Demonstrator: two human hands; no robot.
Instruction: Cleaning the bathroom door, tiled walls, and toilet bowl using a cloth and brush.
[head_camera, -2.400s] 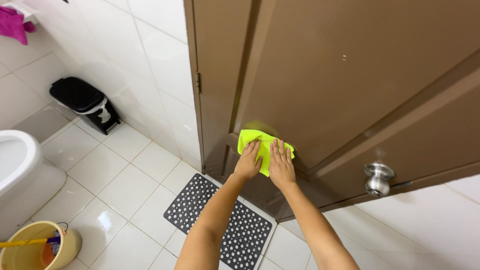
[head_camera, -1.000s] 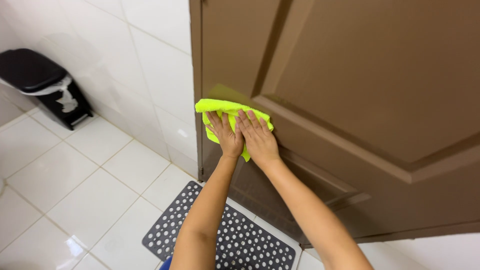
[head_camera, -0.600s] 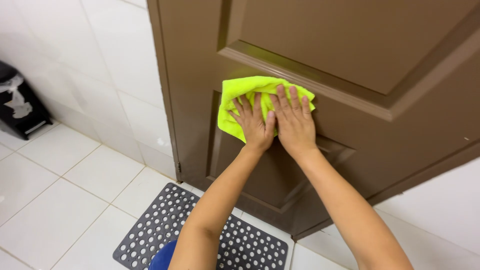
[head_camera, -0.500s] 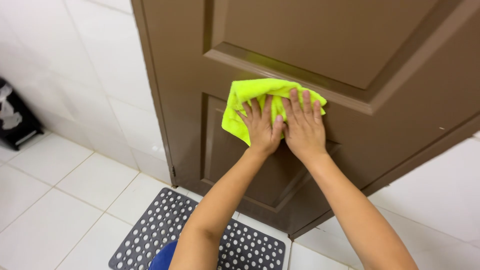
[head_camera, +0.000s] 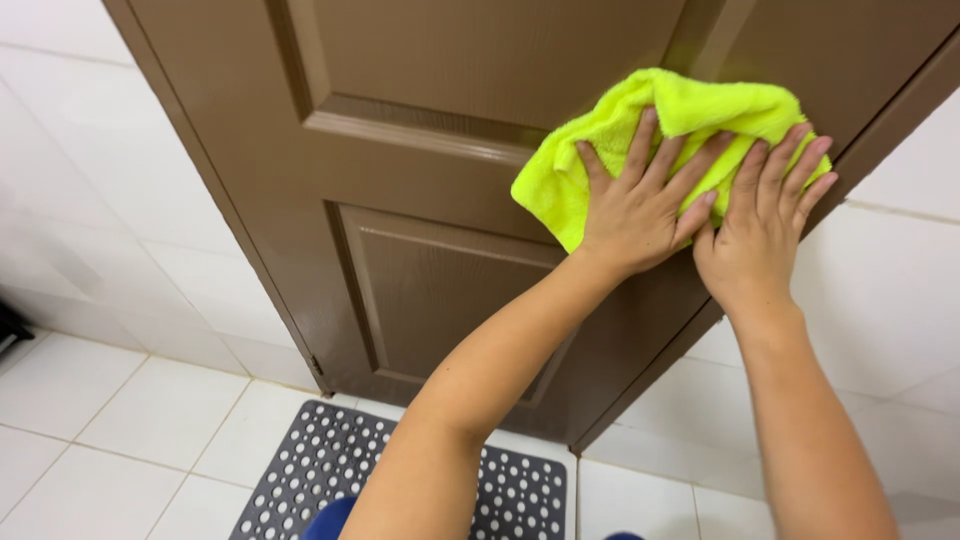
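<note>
Standing on white floor tiles (head_camera: 130, 410) by a perforated grey mat (head_camera: 330, 470), the person leans into the brown panelled door (head_camera: 420, 170). The left hand (head_camera: 640, 215) lies flat, fingers spread, pinning a yellow-green cloth (head_camera: 610, 125) against the door; the right hand (head_camera: 765, 225) presses its right edge, near the door's edge. Pushed hard, an unlatched door could swing and the cloth slide free.

My left hand (head_camera: 640, 215) and right hand (head_camera: 760, 235) side by side, fingers spread, pressing a bright yellow-green cloth (head_camera: 600, 150) flat against the brown panelled door (head_camera: 430, 200), grey perforated mat (head_camera: 330, 470) on white floor tiles (head_camera: 120, 420) below
</note>
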